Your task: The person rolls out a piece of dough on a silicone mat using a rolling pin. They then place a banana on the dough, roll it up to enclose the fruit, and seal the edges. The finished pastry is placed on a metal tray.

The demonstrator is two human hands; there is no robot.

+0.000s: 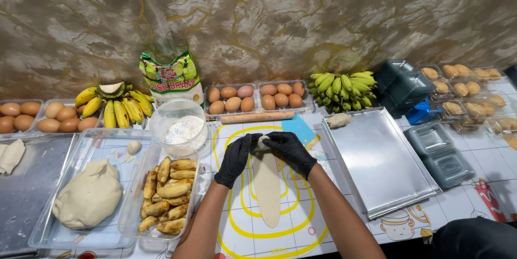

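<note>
A long strip of pale dough (267, 189) lies on a white mat with yellow rings (301, 221). My left hand (235, 159) and my right hand (291, 151), both in black gloves, grip the strip's far end, where the dough is bunched up between the fingers. A clear tray of peeled bananas (167, 194) sits just left of my left arm. A bigger clear tray to its left holds a large lump of dough (89, 197).
A wooden rolling pin (257, 117) and a blue scraper (298, 128) lie beyond the mat. A clear tub of flour (180, 127), egg cartons (256, 97), banana bunches (343, 89), a metal baking tray (377, 162), grey plastic boxes (439, 154) and packed pastries (471, 97) surround it.
</note>
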